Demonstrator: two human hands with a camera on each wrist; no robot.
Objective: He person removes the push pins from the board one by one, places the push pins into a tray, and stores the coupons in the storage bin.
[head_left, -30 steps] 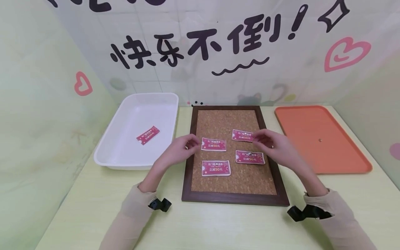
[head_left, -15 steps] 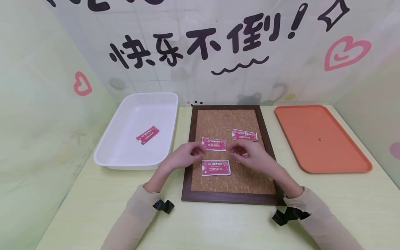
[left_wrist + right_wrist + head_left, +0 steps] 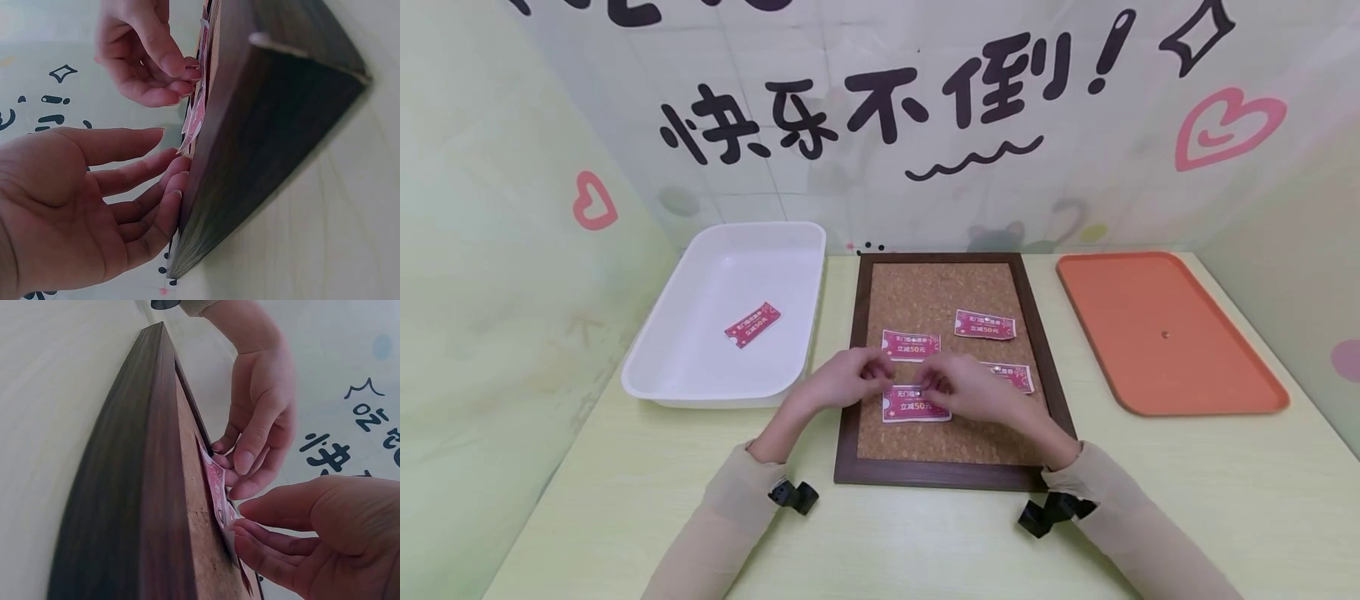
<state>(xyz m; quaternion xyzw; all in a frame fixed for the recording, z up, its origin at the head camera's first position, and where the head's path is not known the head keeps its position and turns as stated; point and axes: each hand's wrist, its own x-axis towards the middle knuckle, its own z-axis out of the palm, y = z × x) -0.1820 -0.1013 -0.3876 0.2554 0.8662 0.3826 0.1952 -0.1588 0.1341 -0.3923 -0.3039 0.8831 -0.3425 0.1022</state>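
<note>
Several pink coupons are fixed with small pins on a dark-framed corkboard (image 3: 940,287). My right hand (image 3: 966,387) reaches over the lower left coupon (image 3: 913,412), fingertips at its pin; its thumb and fingers look slightly apart in the left wrist view. The left hand (image 3: 844,380) has its fingertips at the board's left side, between that coupon and the upper left coupon (image 3: 910,346). In the left wrist view its thumb stands away from the loosely bent fingers. The upper right coupon (image 3: 985,325) is uncovered; my right hand partly hides the lower right coupon (image 3: 1017,377).
Left of the board stands a white tray (image 3: 700,389) with one loose coupon (image 3: 752,325) in it. An orange tray (image 3: 1172,371) lies to the right, holding a small round metallic piece (image 3: 1165,335). A printed wall backdrop rises behind.
My right hand has moved left and down, from the upper right coupon across to the lower left one. The left hand has shifted slightly right and down.
</note>
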